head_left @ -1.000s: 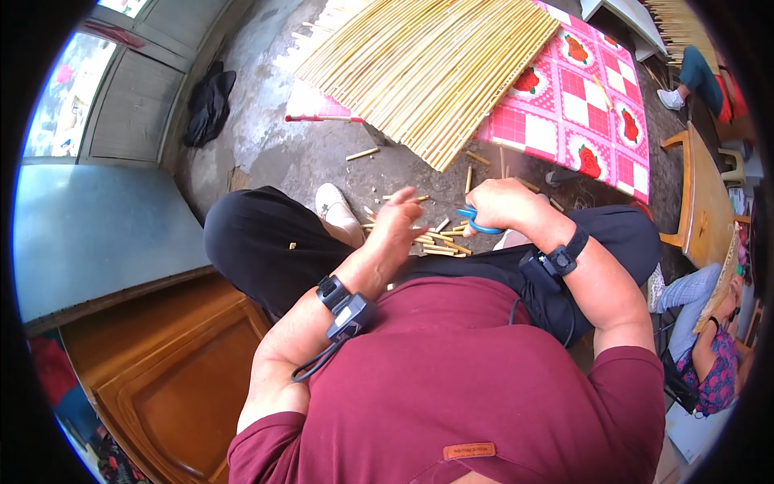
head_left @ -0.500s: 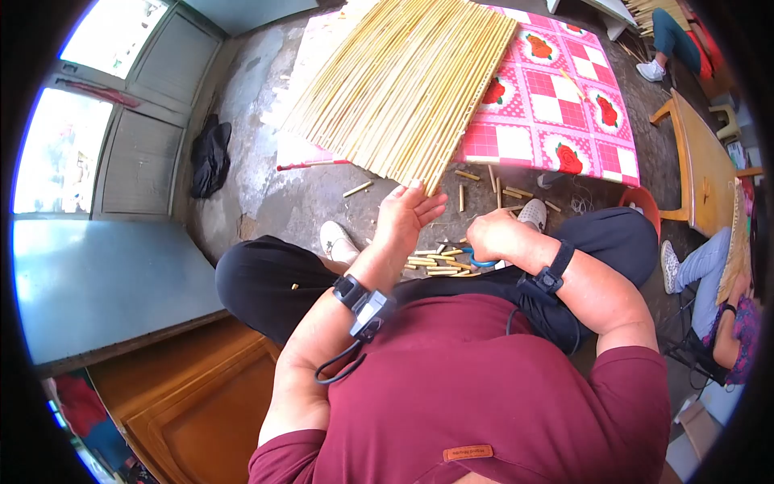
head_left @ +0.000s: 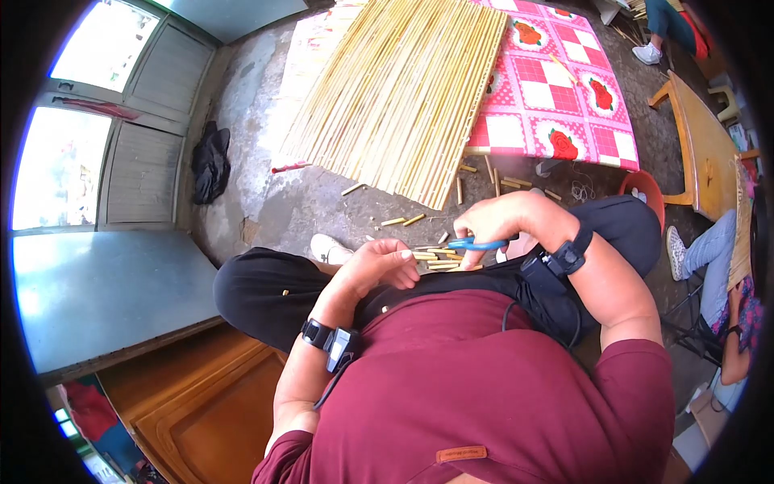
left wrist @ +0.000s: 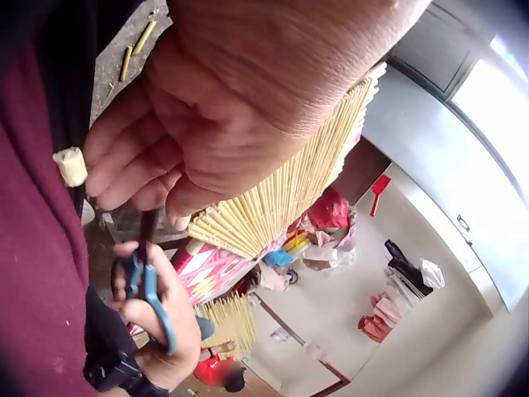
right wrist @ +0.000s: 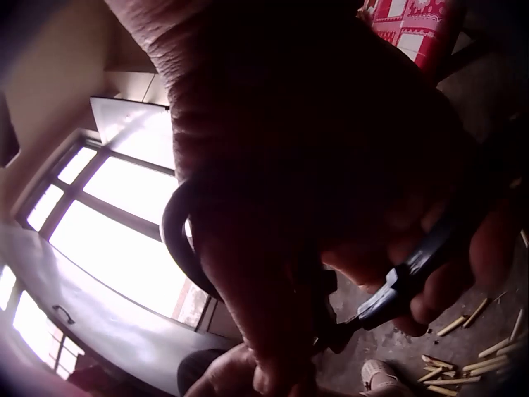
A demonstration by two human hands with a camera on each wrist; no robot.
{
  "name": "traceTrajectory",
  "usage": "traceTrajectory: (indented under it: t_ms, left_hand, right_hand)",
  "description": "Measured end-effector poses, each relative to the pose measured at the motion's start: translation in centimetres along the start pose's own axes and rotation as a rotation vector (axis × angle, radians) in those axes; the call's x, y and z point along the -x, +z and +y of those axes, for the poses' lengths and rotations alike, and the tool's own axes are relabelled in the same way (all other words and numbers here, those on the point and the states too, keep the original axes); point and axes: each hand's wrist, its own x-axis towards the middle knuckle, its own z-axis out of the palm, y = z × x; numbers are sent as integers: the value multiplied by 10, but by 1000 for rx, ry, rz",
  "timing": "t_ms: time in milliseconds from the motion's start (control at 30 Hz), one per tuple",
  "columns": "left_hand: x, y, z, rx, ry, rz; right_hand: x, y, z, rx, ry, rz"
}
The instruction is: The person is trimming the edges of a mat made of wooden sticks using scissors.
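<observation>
My right hand (head_left: 504, 222) grips blue-handled scissors (head_left: 477, 244) above my lap, the blades pointing toward my left hand. My left hand (head_left: 377, 264) hovers over my lap, fingers loosely bent and nothing visible in them. The left wrist view has its fingertips near the dark blades, with a short cut piece of stalk (left wrist: 71, 167) on the dark trousers beside them. Ahead, a large mat of yellow stalks (head_left: 395, 97) lies on the table, its near corner overhanging the edge.
A pink checked rose tablecloth (head_left: 556, 97) covers the table. Short stalk offcuts (head_left: 439, 262) litter the floor between my feet. An orange bucket (head_left: 645, 194) stands at the right by a wooden table (head_left: 701, 145). A blue-topped cabinet (head_left: 105, 290) is at the left; another person sits at the far right.
My left hand reached up to the mat's near corner, then drew back down to my lap. My right hand still holds the scissors, which now point across toward the left hand.
</observation>
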Motion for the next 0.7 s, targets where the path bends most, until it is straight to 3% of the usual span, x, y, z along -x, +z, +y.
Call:
traceTrajectory:
  t_ms: [133, 233, 267, 300, 400, 467, 500, 600, 633, 700]
  left_hand:
    - [-5, -7, -10, 106, 56, -23]
    - [-6, -7, -9, 26, 53, -17]
    - [-7, -7, -8, 98, 65, 54]
    - [-9, -7, -5, 169, 78, 124]
    - [-18, -17, 7, 403, 204, 314]
    - [-24, -23, 17, 497, 344, 446]
    - [-32, -37, 11, 302, 378, 575]
    - [-43, -39, 23, -1116, 824, 1266]
    - [-41, -43, 30, -1329, 715, 1207]
    - [-46, -52, 43, -1629, 772, 1085]
  right_hand:
    - [-4, -8, 0, -75, 25, 33]
    - [1, -19, 1, -121, -37, 73]
    - [4, -23, 0, -145, -63, 83]
    - [13, -27, -3, -170, -97, 170]
    - [4, -35, 11, -642, -173, 601]
    - [-3, -33, 15, -402, -162, 1055]
    - [-24, -36, 40, -123, -114, 1174]
    - [-34, -21, 25, -115, -137, 1299]
    - [-37, -18, 22, -79, -118, 1305]
    - [-36, -19, 22, -114, -123, 1263]
